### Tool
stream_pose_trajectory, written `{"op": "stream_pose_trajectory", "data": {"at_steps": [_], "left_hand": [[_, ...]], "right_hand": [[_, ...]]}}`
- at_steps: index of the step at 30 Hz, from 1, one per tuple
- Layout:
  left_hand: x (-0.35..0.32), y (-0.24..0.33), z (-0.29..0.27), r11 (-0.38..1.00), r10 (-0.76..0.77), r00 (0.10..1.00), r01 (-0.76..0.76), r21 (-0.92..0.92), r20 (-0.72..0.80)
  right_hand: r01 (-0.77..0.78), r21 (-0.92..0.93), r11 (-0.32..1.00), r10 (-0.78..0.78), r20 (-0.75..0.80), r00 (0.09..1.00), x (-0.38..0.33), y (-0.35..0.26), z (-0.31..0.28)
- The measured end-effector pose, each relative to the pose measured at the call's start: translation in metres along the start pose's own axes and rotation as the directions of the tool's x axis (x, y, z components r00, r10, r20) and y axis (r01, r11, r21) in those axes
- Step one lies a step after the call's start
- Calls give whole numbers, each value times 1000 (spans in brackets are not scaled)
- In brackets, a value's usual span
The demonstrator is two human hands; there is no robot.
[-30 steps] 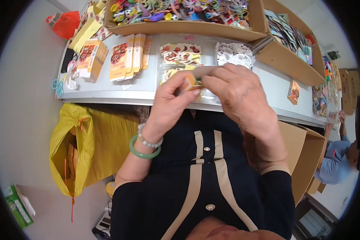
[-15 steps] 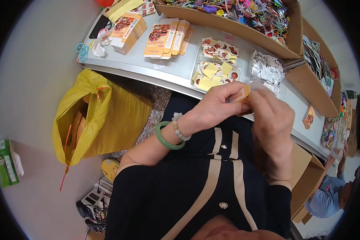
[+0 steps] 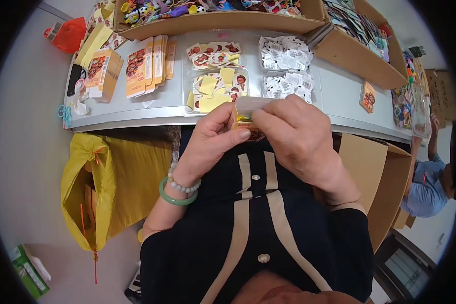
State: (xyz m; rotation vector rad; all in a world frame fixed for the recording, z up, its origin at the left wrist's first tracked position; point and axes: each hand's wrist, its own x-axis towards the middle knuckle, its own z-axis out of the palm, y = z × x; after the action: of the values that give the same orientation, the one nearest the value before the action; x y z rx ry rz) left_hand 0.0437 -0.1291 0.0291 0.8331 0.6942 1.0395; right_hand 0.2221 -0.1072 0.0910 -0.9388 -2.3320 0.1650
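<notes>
both hands (image 3: 258, 134) pinch orange packet (image 3: 244, 123) (small)

Bright, even light; fisheye-bent, dark-vignetted edges.

1. Grey table (image 3: 334, 93) with stacked orange cards (image 3: 149, 66) and white tags (image 3: 286, 66).
2. Cardboard trays (image 3: 218, 21) of colourful trinkets behind.
3. Yellow bag (image 3: 99, 187) below the table's left end.
4. Open carton (image 3: 385, 182) at right.
5. Another person (image 3: 430, 177) far right.
</notes>
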Motion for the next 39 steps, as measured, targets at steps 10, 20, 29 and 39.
{"op": "stream_pose_trajectory", "data": {"at_steps": [10,20,29,39], "left_hand": [[-20,-34,-6,969,-241,969,243,-46,55],[-29,-39,-18,965,-261,965,261,-8,39],[-33,-30,-13,961,-273,949,276,2,155],[-20,-13,-9,867,-494,846,466,-175,-202]], "right_hand": [[-285,230,931,216,283,934,-35,10,-1],[-722,672,-165,446,704,553,-70,16,28],[-667,570,-480,352,822,448,-67,18,40],[-580,512,-633,376,859,348,-56,7,51]]}}
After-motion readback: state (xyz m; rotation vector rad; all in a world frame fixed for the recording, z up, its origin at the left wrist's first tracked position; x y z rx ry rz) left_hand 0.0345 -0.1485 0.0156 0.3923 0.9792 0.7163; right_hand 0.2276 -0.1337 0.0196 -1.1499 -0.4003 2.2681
